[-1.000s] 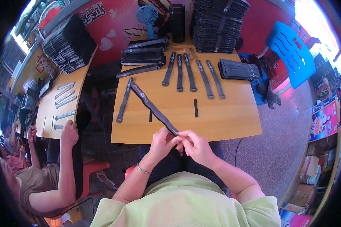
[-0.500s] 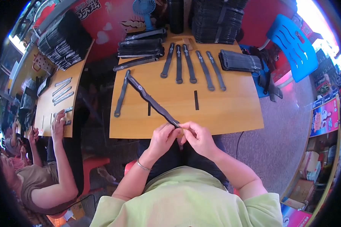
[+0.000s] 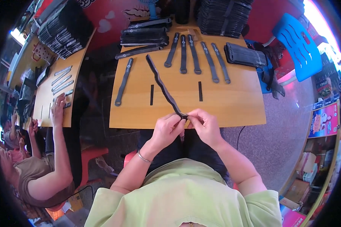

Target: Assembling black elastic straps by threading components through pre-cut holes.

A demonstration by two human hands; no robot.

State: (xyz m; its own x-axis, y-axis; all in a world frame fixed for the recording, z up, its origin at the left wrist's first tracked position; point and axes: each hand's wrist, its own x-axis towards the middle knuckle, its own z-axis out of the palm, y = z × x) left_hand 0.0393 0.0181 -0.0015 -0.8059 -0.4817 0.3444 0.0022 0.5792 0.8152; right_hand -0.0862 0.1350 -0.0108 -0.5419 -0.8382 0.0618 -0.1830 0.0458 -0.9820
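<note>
Over the table's front edge, my left hand [image 3: 166, 130] pinches the near end of a long dark strap [image 3: 161, 84]. My right hand [image 3: 205, 128] is closed on the same end, thumb and forefinger together; the exact spot in the fingers is partly hidden. From my hands the strap runs up and leftward across the table, its narrow edge partly turned up. A single grey strap with a rounded end [image 3: 123, 82] lies to its left. Several similar straps [image 3: 183, 55] are laid out beyond my hands, slightly fanned.
Two short black strips [image 3: 201, 91] mark the wooden table [image 3: 235, 109]. Bundled straps [image 3: 144, 37] lie at the back left, a tall stack [image 3: 225, 17] behind, another bundle [image 3: 245, 55] at right. A blue chair [image 3: 297, 47] stands beyond. A person [image 3: 45, 178] works at the left table.
The strap's far end has swung right, away from the single strap, and the strap has turned more edge-up. Both hands stay on its near end. The whole view has shifted slightly.
</note>
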